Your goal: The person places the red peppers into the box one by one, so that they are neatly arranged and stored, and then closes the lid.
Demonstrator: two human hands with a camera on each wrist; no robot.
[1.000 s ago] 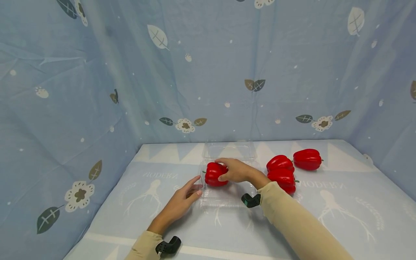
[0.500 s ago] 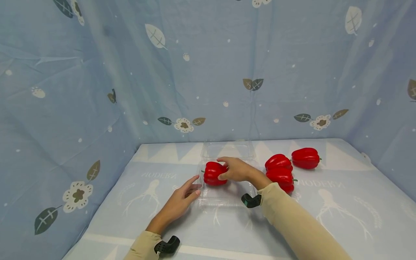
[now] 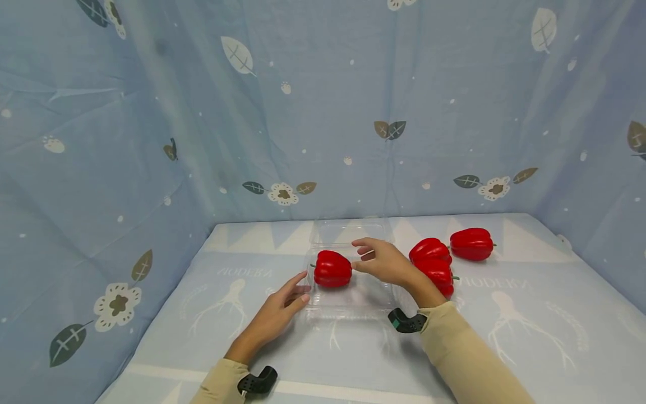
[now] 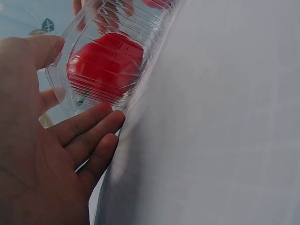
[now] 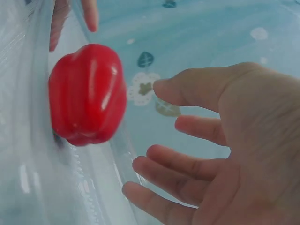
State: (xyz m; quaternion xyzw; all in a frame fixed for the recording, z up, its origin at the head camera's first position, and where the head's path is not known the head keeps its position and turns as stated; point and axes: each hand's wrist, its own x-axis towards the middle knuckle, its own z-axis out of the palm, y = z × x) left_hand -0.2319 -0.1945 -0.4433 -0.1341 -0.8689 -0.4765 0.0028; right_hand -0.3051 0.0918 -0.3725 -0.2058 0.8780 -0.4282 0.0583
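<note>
A red bell pepper (image 3: pixel 332 270) lies on its side in the left part of a clear plastic clamshell container (image 3: pixel 348 307), its green stem toward the left wall. My left hand (image 3: pixel 275 311) stays at the container's left end; in the left wrist view the thumb (image 4: pixel 50 49) touches the rim, and the other fingers lie nearly straight along the wall. To the right of the pepper, my right hand (image 3: pixel 386 262) hovers over the container, fingers spread and holding nothing. The right wrist view shows a gap between that hand's fingertips and the pepper (image 5: pixel 88 93).
Right of the container, two red bell peppers (image 3: pixel 430 251) (image 3: pixel 438 273) lie against each other, partly behind the right forearm. Another bell pepper (image 3: pixel 472 244) lies farther back. The container's lid (image 3: pixel 350 231) is folded back toward the blue patterned curtain (image 3: pixel 323 112).
My right hand has let go of the bell pepper and drawn back to the right. The pepper stays in the container. My left hand has kept its place at the container's left end.
</note>
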